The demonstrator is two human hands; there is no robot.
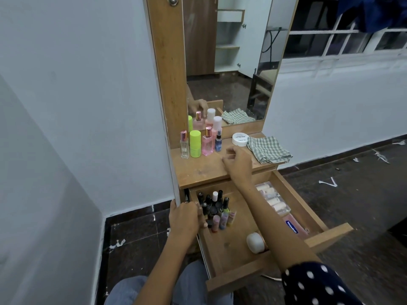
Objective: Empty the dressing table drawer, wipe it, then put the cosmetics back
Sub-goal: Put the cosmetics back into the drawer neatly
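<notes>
The wooden drawer is pulled out below the dressing table top. Inside stand several nail polish bottles, a white round ball, a clear box of small tubes and a pink Vaseline tube. On the top stand a clear perfume bottle, a neon green stick, a pink bottle, a small blue bottle and a white round tub. My left hand rests on the drawer's left wall, fingers curled over its edge. My right hand hovers over the top, fingers loosely curled, holding nothing.
A folded checked cloth lies at the right end of the top. The mirror rises behind the bottles. A white wall stands close on the left. Dark floor with white scraps spreads to the right.
</notes>
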